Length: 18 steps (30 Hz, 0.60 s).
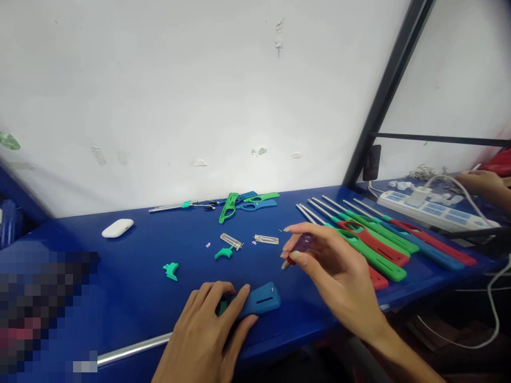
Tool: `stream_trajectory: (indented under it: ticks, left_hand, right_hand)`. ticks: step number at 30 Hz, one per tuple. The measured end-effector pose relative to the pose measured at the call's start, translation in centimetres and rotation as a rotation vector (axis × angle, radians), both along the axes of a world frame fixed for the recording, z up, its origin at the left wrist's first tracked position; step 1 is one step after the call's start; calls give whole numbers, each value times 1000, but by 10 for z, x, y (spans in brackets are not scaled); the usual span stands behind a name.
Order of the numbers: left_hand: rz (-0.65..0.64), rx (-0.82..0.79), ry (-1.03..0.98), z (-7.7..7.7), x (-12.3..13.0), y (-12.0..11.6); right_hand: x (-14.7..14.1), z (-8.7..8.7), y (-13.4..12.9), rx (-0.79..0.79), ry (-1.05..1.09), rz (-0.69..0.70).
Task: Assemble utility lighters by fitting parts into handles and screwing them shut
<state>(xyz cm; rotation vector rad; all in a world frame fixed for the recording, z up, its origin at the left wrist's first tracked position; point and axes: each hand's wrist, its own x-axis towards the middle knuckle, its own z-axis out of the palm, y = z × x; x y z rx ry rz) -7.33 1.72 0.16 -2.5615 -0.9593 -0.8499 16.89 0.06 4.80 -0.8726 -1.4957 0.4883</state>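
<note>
My left hand is closed around a blue long-nosed gas lighter lying on the blue table. Its metal tube runs out to the left from under my hand. Between the thumb and fingers of my right hand is a short screwdriver with a dark red, see-through handle. Its tip points down and left, above the table and apart from the lighter. Green triggers and clear fuel tanks lie loose beyond my hands.
Several assembled lighters in red, green and blue lie in a row at right. Split handle shells and metal tubes sit by the wall. A white earbud case is at left. A power strip and another person's hand are far right.
</note>
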Motion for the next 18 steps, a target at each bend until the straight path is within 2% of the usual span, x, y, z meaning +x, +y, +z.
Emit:
stream_trajectory:
  ticks: [7, 12, 18]
  left_hand:
    - [1, 4, -2, 0, 1, -1]
    - [6, -1, -17, -1, 1, -1]
    - [1, -14, -26, -1, 2, -1]
  right_hand:
    - [0, -1, 0, -15, -55, -7]
    - [0, 0, -3, 37, -9, -11]
    - [0, -1, -4, 5, -68, -23]
